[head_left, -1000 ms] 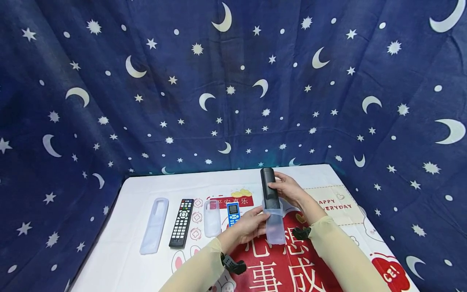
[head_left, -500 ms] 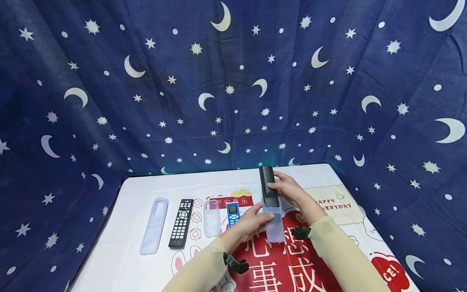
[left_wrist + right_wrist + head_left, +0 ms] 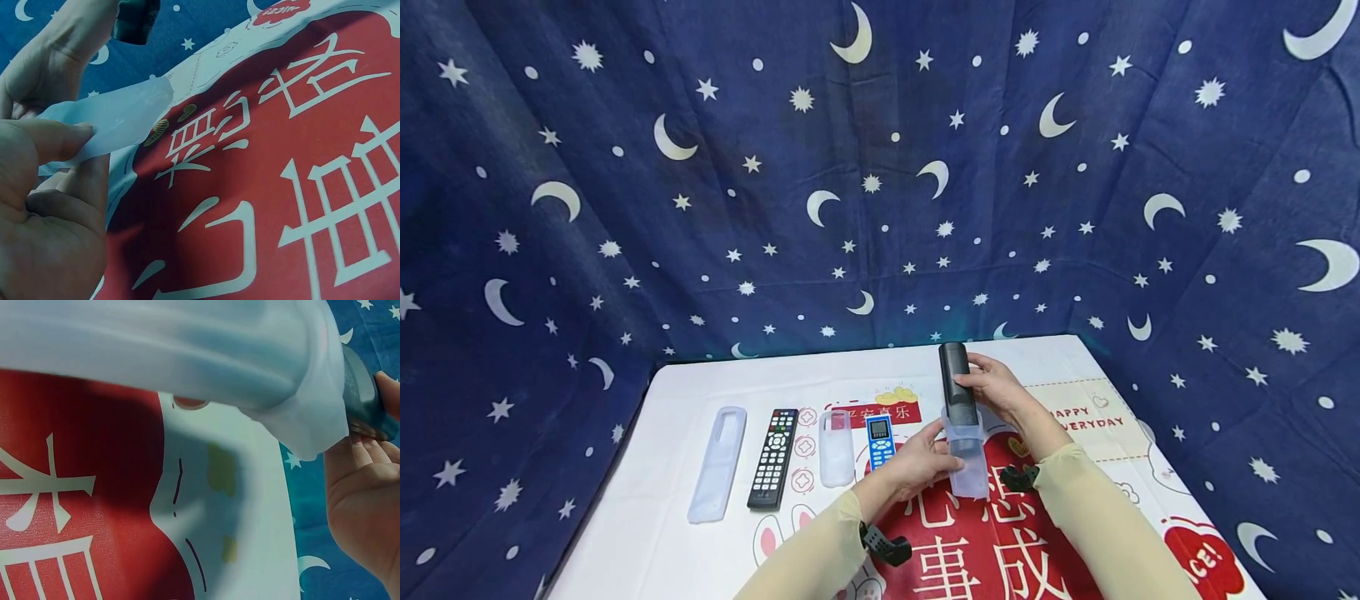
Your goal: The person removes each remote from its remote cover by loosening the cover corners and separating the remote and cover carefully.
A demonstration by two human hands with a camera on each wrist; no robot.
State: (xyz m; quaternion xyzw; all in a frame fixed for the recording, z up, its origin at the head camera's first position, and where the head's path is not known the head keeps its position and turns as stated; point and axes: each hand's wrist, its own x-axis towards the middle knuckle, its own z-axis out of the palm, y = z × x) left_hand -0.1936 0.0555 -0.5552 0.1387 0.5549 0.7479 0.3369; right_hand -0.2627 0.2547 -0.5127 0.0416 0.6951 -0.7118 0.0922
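Note:
My right hand (image 3: 996,388) grips a black remote (image 3: 956,382) held above the table, its lower end sitting in the mouth of a translucent silicone sleeve (image 3: 967,460). My left hand (image 3: 925,460) pinches that sleeve near its open end. In the left wrist view the sleeve (image 3: 115,120) runs out from my thumb, with the remote's dark end (image 3: 134,20) beyond it. The right wrist view shows the sleeve (image 3: 187,350) stretched across the top and the remote (image 3: 362,394) against my right palm (image 3: 362,494).
On the white table (image 3: 685,533) lie a long clear sleeve (image 3: 718,463), a black button remote (image 3: 773,457), a short clear sleeve (image 3: 836,447) and a small blue remote (image 3: 879,438). A red printed mat (image 3: 992,550) covers the front. A starry blue cloth (image 3: 880,167) hangs behind.
The black remote has gone slightly deeper into the sleeve's mouth, and my left hand has shifted a little to the right along the sleeve.

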